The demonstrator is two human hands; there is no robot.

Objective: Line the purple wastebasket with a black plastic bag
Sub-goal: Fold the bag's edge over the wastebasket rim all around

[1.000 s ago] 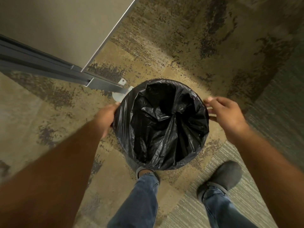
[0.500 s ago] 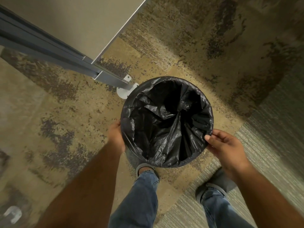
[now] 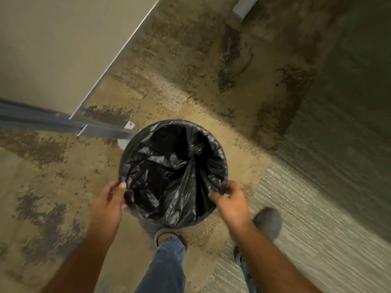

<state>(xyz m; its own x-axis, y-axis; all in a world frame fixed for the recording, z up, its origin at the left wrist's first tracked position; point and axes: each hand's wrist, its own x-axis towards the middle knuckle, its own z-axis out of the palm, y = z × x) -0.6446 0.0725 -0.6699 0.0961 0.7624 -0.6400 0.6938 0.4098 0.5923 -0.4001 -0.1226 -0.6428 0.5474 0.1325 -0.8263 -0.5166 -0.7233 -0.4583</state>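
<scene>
Both hands pinching the black bag at the near rim of the wastebasket, frame center.

Left hand grips the bag edge at the lower-left of the rim, thumb on top of the plastic, fingers curled outside. Right hand grips the edge at the lower-right, thumb hooked over the fold. Bag is draped over the whole rim and sags crumpled into the opening, so the wastebasket's own colour is hidden; only a blurred strip of wastebasket wall shows below the rim. It stands on mottled tan carpet. Pale panel fills the upper left, its grey base rail ending just beside the rim. 2 jean legs and grey shoes at bottom of frame.
</scene>
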